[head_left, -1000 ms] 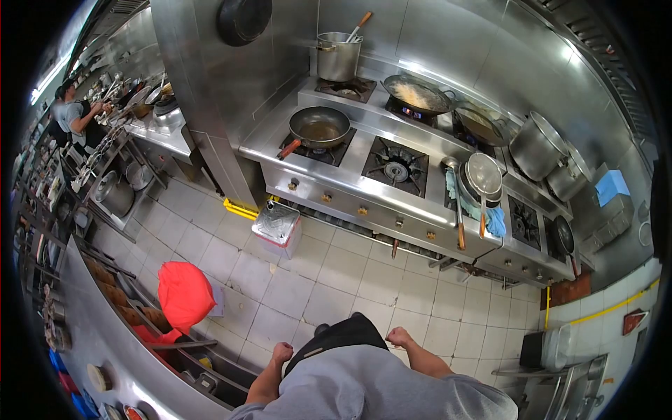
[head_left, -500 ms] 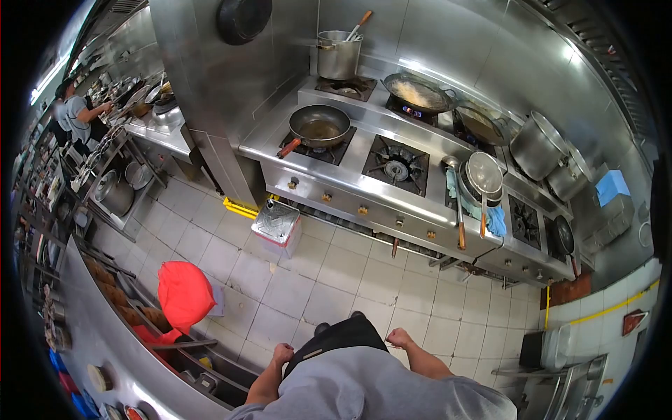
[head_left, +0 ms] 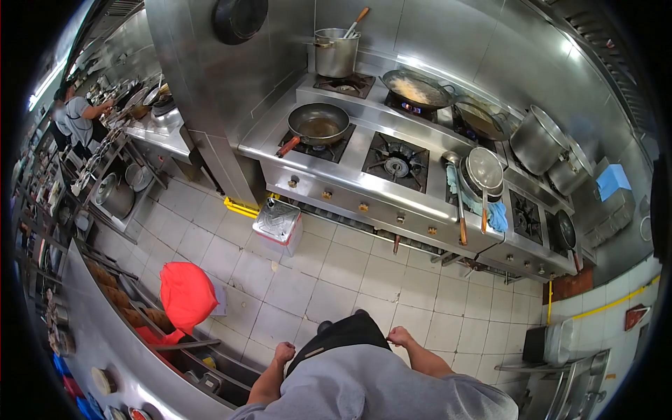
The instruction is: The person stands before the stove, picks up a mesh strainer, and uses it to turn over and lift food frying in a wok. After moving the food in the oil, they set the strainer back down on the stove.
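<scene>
My left hand (head_left: 284, 351) is curled into a loose fist beside the dark apron (head_left: 336, 338) at my waist. On the apron's other side, my right hand (head_left: 400, 337) is closed too, above the tiled floor. Nothing shows in either hand, and neither touches the stove. Ahead stands a steel stove (head_left: 329, 183) with a red-handled frying pan (head_left: 318, 124) on its front left burner. Food fries in pale, bubbling oil in a wok (head_left: 416, 91) over a lit flame at the back. A strainer (head_left: 484, 168) with a wooden handle rests on the right part of the stove.
A square tin (head_left: 278, 220) stands on the floor before the stove. A red bag (head_left: 187, 297) is by the steel counter (head_left: 105, 336) at left. Large pots (head_left: 539, 138) sit at the stove's back right. Another person (head_left: 80, 115) works at the far left.
My view has shifted very slightly. Both hands stay closed at my sides, and the oil in the wok keeps bubbling. The other person's head and arm have moved a little.
</scene>
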A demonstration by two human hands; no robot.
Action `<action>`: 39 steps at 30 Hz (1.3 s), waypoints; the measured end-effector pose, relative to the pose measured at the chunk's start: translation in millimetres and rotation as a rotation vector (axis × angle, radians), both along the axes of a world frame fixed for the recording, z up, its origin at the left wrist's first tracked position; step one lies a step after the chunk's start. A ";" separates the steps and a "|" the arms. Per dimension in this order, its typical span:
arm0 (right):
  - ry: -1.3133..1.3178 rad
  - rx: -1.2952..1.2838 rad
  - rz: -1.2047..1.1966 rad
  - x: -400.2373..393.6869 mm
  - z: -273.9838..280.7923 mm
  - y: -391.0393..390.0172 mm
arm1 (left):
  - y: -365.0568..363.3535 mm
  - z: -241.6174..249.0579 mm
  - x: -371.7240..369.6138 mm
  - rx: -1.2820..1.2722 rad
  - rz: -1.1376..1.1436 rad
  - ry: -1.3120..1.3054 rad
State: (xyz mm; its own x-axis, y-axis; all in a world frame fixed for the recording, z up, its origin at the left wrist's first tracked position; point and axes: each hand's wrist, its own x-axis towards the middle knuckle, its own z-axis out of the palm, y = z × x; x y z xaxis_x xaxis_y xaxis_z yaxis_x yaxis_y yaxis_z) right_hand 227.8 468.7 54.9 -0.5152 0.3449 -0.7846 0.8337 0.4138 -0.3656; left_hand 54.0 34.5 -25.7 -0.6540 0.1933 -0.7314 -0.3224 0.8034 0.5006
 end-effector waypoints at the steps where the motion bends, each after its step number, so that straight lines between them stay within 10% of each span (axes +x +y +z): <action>1: 0.000 0.007 0.009 -0.3 -0.3 1.2 | 0.0 -2.3 -0.6 0.009 0.012 -0.014; 39: 0.026 0.000 -0.107 -2.9 14.2 11.4 | 12.7 -19.5 -11.5 0.016 0.001 -0.040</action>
State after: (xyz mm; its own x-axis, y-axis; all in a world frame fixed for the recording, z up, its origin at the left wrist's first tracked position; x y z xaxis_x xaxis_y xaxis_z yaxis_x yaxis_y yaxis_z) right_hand 224.9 480.1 69.1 -0.4954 0.3988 -0.7717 0.8635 0.3231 -0.3873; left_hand 42.5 47.2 -45.2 -0.6243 0.2045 -0.7539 -0.3432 0.7952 0.4999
